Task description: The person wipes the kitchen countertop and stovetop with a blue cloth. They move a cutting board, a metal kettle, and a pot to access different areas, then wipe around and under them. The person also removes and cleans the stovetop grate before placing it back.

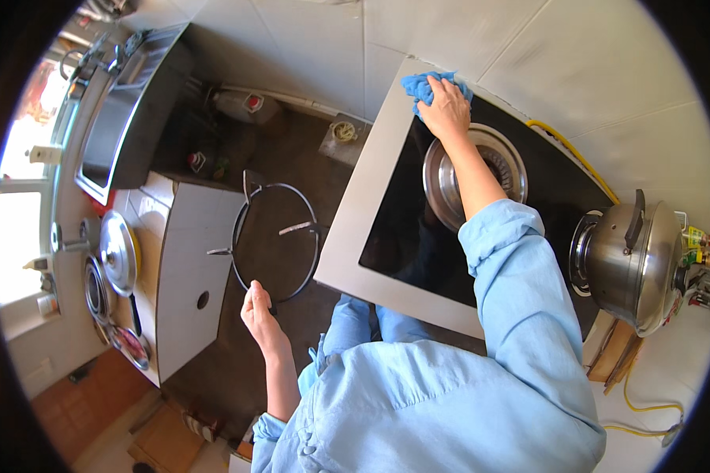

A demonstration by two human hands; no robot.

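Note:
My right hand presses a crumpled blue cloth onto the far left corner of the gas cooktop, close to the wall. My right forearm passes over a round metal burner set in the black glass. Off the cooktop's left side, my left hand grips a ring-shaped metal pan support by its near edge. The ring, with several prongs, hangs in the air above the dark floor.
A lidded steel pot stands on the right burner. Behind it a yellow hose runs along the wall. At left are a metal sink and a counter with pans and a lid. Plastic jugs sit on the floor beyond.

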